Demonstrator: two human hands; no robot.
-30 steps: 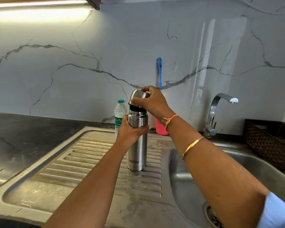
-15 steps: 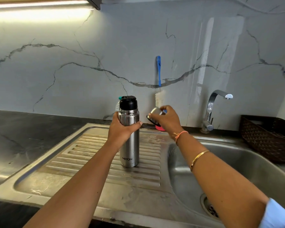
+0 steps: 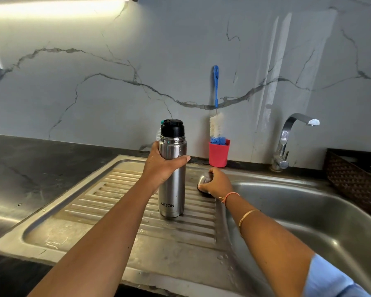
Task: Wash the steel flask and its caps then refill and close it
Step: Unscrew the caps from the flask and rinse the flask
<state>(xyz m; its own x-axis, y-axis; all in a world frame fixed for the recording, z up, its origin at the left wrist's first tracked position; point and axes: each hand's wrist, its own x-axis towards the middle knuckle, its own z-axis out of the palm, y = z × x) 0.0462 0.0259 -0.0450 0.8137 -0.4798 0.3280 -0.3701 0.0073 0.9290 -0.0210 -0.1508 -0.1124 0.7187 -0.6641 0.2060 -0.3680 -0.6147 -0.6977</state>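
A tall steel flask [image 3: 172, 189] marked MILTON stands upright on the ribbed draining board [image 3: 120, 200]. Its black inner cap [image 3: 172, 127] sits on the neck. My left hand [image 3: 162, 166] grips the flask's upper body. To the right, my right hand [image 3: 215, 182] holds the steel outer cap [image 3: 202, 181] down on the draining board near the basin's edge; my fingers cover most of it.
The sink basin [image 3: 308, 221] lies to the right, with a steel tap [image 3: 287, 142] behind it. A red cup [image 3: 219, 154] holding a blue-handled bottle brush [image 3: 216, 116] stands at the wall. A brown woven basket [image 3: 356, 176] is far right. A plastic bottle hides behind the flask.
My right hand lifted the steel outer cap off the flask, carried it right and down, and now has it on the draining board. The left hand kept hold of the flask.
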